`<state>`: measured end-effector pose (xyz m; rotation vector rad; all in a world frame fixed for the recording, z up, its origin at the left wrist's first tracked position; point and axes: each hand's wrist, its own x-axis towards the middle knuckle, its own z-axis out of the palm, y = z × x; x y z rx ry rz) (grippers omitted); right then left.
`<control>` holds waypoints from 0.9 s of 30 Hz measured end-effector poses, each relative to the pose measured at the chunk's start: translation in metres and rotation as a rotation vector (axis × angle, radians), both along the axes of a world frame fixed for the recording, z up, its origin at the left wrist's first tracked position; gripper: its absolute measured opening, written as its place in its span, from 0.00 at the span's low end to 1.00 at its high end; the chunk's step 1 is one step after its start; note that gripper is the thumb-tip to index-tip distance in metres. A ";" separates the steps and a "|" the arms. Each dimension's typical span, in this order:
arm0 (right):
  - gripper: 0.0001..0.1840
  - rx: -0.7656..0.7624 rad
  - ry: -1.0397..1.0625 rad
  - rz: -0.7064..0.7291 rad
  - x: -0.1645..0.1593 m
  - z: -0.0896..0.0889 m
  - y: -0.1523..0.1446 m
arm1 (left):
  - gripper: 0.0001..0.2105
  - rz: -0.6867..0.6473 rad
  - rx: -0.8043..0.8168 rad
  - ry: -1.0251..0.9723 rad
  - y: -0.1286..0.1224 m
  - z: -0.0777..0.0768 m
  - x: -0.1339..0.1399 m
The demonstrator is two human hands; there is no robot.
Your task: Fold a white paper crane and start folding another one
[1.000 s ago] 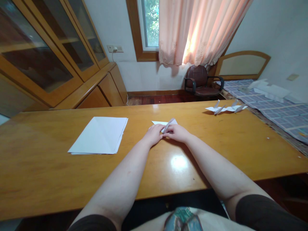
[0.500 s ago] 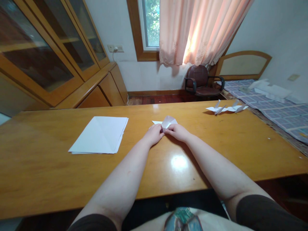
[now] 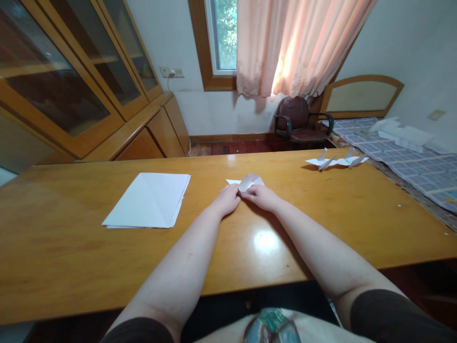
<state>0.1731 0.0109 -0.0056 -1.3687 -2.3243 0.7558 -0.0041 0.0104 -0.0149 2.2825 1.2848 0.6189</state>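
Note:
A partly folded sheet of white paper lies on the table in front of me, one flap standing up and a pointed corner sticking out to the left. My left hand is closed on its left part, fingertips at the near fold. From the right, my right hand grips the same paper, thumb and fingers at the raised flap. The fingertips of both hands almost meet, and they hide the paper's lower edge.
A stack of white paper sheets lies left on the wooden table. Folded paper cranes stand at the far right corner. Beyond the table are a brown armchair, a bed and a glass-fronted cabinet.
Both hands stay on the folded paper. The left hand has shifted slightly left, and the raised flap leans a little lower and wider. Everything else is unmoved.

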 end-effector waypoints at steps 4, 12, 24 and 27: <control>0.19 -0.020 -0.057 -0.105 -0.003 -0.003 0.002 | 0.14 -0.001 0.009 0.008 0.000 0.000 0.000; 0.15 0.033 -0.146 -0.172 -0.001 -0.003 0.005 | 0.06 0.009 0.030 0.043 0.001 -0.001 0.002; 0.13 0.066 -0.197 -0.229 0.000 0.000 0.005 | 0.06 0.040 0.046 0.058 0.002 -0.004 0.003; 0.13 0.080 -0.203 -0.230 0.000 0.003 0.004 | 0.06 0.065 0.036 0.064 0.001 -0.004 0.004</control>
